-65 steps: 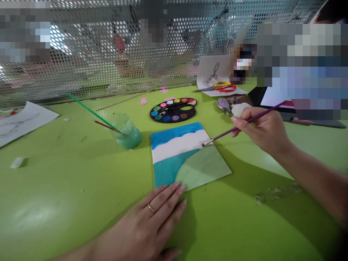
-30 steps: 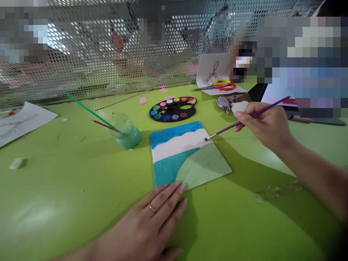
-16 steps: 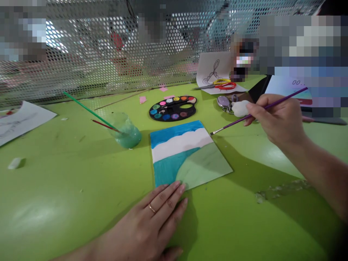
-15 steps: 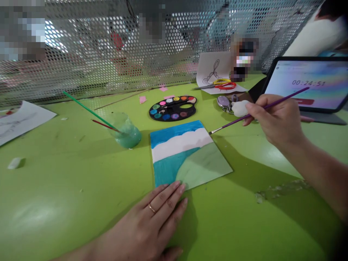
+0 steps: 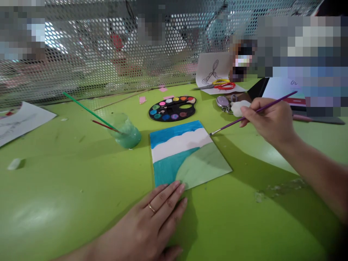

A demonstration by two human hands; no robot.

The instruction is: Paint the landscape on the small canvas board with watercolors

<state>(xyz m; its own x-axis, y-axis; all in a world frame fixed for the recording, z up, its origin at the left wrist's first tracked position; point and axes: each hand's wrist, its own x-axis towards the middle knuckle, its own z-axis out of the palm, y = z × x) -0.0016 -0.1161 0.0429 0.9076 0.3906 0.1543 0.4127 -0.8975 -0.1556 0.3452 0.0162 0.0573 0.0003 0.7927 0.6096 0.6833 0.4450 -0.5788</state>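
Note:
A painted square canvas [image 5: 190,154] lies on the green table, with blue at the top, a white cloud-shaped band, teal below and a pale green hill at the right. My left hand [image 5: 156,217], a ring on one finger, rests with outstretched fingers over its near edge. Between the thumb and fingers of my right hand [image 5: 268,117] is a purple paintbrush [image 5: 231,125], slanting down to the left. Its bristles meet the canvas's right edge beside the white band. Beyond the canvas sits a black paint palette [image 5: 176,105] with several coloured wells.
A cup of teal water [image 5: 126,134] holds a green brush and a dark red one. Scissors [image 5: 217,86] lie on a drawn sheet [image 5: 213,65] before the perforated metal screen [image 5: 95,54]. Behind my right hand are a keychain [image 5: 224,103] and a tablet [image 5: 280,90].
My right hand has shifted slightly left, and the brush's handle end has moved left and a little lower. The brush tip stays near the canvas's right edge. My left hand has not moved.

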